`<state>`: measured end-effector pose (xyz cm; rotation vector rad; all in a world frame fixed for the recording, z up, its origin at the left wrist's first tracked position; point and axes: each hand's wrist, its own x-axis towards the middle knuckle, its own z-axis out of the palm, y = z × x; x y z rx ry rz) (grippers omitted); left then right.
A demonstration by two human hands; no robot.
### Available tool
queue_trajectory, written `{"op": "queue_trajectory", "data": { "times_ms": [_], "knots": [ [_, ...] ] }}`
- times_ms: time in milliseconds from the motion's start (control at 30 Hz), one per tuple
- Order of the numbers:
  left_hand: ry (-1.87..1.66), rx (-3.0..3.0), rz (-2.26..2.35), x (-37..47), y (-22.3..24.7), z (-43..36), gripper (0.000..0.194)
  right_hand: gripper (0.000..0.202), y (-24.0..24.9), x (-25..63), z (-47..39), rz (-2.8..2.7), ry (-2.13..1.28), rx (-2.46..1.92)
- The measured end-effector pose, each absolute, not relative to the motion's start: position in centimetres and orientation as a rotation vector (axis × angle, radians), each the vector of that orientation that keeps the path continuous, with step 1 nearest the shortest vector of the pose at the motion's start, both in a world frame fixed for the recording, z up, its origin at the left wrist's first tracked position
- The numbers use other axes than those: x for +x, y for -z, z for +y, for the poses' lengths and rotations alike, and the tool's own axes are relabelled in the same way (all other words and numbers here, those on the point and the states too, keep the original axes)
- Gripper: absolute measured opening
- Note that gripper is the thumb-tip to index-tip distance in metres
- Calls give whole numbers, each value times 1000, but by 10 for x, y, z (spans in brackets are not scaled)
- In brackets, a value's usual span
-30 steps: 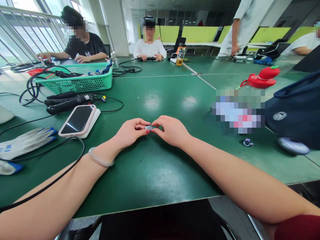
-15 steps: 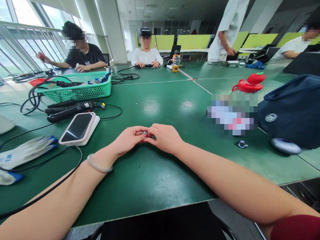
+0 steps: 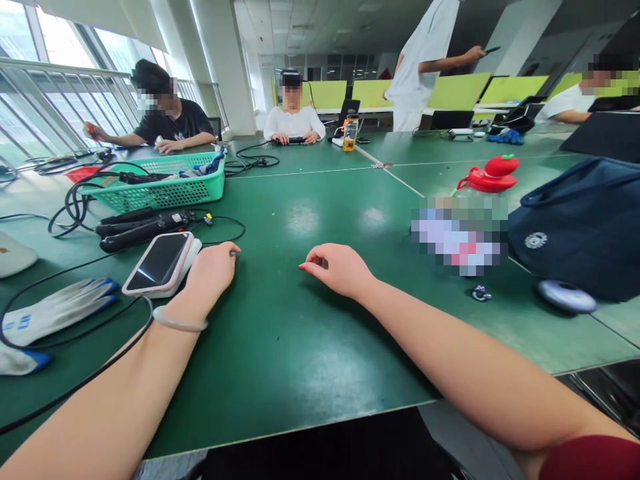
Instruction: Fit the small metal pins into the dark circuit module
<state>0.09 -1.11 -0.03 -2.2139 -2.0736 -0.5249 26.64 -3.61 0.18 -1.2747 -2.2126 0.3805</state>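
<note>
My left hand (image 3: 213, 270) is closed, its fingers curled beside the phone. A sliver of a small shiny piece (image 3: 235, 253) shows at its fingertips; it looks like a clip-on earbud, mostly hidden by the fingers. My right hand (image 3: 340, 268) hovers low over the table's middle, fingers loosely bent, thumb stretched out and nothing visible in its grasp. To the right, a similar purple, shiny clip-on earbud (image 3: 481, 293) lies on the green table (image 3: 320, 360), near a glossy oval case (image 3: 567, 297). The phone (image 3: 159, 261) in a pink case rests tilted on a white object (image 3: 187, 270).
At left are a work glove (image 3: 65, 307), black cables, black handheld devices (image 3: 145, 230) and a green basket (image 3: 165, 190). A red-lidded jar (image 3: 487, 180) and navy bag (image 3: 585, 227) stand at right. Several people are around the table; a bottle (image 3: 350, 133) stands farther back.
My hands have come apart. The left moved left toward the phone with the small shiny piece; the right stays near its place, its fingers loosened. A standing person behind has raised an arm.
</note>
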Motion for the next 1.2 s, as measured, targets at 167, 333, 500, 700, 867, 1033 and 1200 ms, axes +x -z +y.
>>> {"op": "queue_trajectory", "data": {
  "times_ms": [167, 333, 500, 700, 867, 1033, 1200],
  "knots": [
    [264, -2081, -2175, 1, -11, -16, 32, 31, 1, 267, -34, -2194, -438, -1278],
    [313, -2054, -2195, -9, -7, -11, 31, 24, 1, 268, -34, -2136, -415, -1264],
    [354, -2093, -2218, -17, -1, -7, 28, 23, -2, 269, -34, -2129, -411, -1250],
    [405, -2058, -2106, -6, -6, -11, 26, 21, 1, 270, -33, -2131, -425, -1259],
    [457, -2070, -2110, -3, -8, -9, 29, 21, 2, 270, -33, -2115, -441, -1256],
    [522, -2025, -2086, 0, -7, -8, 28, 23, 2, 270, -34, -2122, -453, -1262],
    [415, -1997, -2056, 6, 8, -8, 28, 24, 2, 270, -35, -2143, -482, -1285]
  ]
}}
